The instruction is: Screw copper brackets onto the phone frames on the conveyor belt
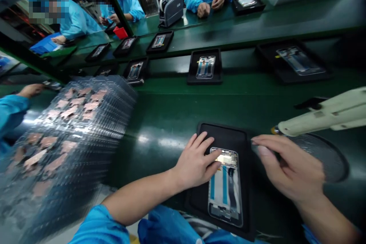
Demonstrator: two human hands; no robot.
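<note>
An opened phone frame with blue strips and a dark ribbon cable lies in a black foam tray in front of me. My left hand rests over it with the fingers spread, thumb and index finger touching the board at the phone's upper end. My right hand hovers just right of the tray, thumb and index finger pinched together. Something tiny may be at its fingertips, too small to name. Beyond that hand are a round dark dish and a cream-coloured power tool, perhaps an electric screwdriver.
A tall stack of clear plastic trays with copper-coloured parts stands left. Several black trays with phones, one nearby, line the green bench. A tape dispenser stands behind. Co-workers in blue sit opposite; a co-worker's hand shows left.
</note>
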